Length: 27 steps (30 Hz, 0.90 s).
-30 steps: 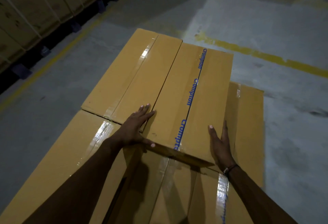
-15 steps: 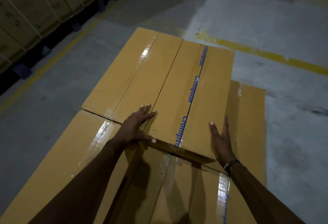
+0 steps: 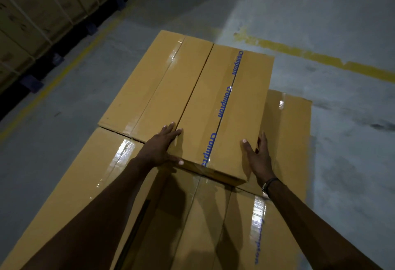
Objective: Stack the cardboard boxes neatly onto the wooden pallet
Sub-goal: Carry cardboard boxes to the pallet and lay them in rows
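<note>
A long cardboard box (image 3: 230,107) with blue-printed tape lies on top of the stack, its near end slightly raised. My left hand (image 3: 161,147) rests at its near left corner, fingers straight along the seam and thumb on the near edge. My right hand (image 3: 257,156) lies flat against its right side, thumb on the top face. A second top box (image 3: 156,90) sits tight against its left. Lower boxes (image 3: 70,195) spread beneath, and one (image 3: 292,137) shows to the right. The pallet is hidden.
Grey concrete floor surrounds the stack, with a yellow painted line (image 3: 320,58) to the far right. Strapped cartons on dark pallets (image 3: 32,19) line the upper left, bordered by another yellow line.
The top box has slid a little forward and away from me, closing up against its neighbour. Both hands moved forward with it.
</note>
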Tool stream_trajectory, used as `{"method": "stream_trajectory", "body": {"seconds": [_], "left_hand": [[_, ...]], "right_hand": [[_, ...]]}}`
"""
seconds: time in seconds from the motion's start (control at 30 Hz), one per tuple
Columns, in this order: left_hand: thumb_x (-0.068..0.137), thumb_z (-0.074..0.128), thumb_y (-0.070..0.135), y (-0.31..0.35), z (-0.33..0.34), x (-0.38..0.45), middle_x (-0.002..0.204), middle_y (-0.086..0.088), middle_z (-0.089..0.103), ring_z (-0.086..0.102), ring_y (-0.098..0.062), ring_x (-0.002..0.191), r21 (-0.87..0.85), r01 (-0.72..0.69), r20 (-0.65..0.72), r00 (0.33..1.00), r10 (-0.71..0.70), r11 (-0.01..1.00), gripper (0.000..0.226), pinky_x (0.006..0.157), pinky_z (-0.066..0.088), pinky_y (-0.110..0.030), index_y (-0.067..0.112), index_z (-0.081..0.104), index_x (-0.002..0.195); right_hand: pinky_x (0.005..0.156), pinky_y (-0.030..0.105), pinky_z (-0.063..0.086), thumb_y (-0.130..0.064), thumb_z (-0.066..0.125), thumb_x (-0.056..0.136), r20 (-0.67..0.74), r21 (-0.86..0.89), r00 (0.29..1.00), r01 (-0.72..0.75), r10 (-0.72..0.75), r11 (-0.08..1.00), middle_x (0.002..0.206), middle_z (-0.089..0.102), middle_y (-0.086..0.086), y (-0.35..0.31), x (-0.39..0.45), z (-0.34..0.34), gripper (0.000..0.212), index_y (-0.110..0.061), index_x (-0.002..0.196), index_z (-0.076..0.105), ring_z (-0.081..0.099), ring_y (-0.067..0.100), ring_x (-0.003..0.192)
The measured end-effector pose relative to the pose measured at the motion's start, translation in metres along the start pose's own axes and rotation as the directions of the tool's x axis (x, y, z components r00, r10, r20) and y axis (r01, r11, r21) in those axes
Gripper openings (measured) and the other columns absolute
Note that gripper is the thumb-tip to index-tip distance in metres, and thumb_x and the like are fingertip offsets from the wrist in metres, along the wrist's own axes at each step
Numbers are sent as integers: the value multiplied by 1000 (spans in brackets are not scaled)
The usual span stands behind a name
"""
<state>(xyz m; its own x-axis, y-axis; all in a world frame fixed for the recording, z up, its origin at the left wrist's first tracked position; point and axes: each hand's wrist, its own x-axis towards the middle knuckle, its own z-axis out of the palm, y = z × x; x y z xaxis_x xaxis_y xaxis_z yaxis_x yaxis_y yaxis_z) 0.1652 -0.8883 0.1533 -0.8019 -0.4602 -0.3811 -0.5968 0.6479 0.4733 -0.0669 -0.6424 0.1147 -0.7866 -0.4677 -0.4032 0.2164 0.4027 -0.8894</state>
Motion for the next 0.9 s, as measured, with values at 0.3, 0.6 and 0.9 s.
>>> {"method": "stream_trajectory", "body": {"seconds": [0.3, 0.6, 0.9], "left_hand": [[98, 71, 35, 116, -31, -85, 148, -7, 58, 52, -19, 133, -438, 122, -358, 885, -298, 891, 57, 100, 40, -29, 14, 54, 148], [99, 69, 38, 273, -85, -200, 134, 10, 65, 59, -9, 126, -593, 11, -509, 769, -385, 805, 39, 102, 52, -32, 26, 63, 135], [97, 66, 44, 420, -114, -318, 125, 15, 69, 64, -4, 119, -718, -68, -540, 684, -492, 693, 30, 96, 57, -43, 29, 68, 123]], "right_hand": [[113, 31, 35, -43, 62, 104, 118, 77, 993, 7, -16, 997, 166, 36, -7, -91, -58, -65, 66, -38, 163, 32, 40, 4, 136], [114, 54, 46, -46, 59, 103, 344, 139, 939, -22, -27, 990, 161, 45, -10, -212, -152, -185, 55, -38, 156, 45, 49, 17, 144], [96, 41, 56, -40, 53, 108, 373, 137, 927, -12, -40, 990, 143, 64, -6, -277, -244, -313, 42, -27, 148, 54, 70, 16, 120]]}}
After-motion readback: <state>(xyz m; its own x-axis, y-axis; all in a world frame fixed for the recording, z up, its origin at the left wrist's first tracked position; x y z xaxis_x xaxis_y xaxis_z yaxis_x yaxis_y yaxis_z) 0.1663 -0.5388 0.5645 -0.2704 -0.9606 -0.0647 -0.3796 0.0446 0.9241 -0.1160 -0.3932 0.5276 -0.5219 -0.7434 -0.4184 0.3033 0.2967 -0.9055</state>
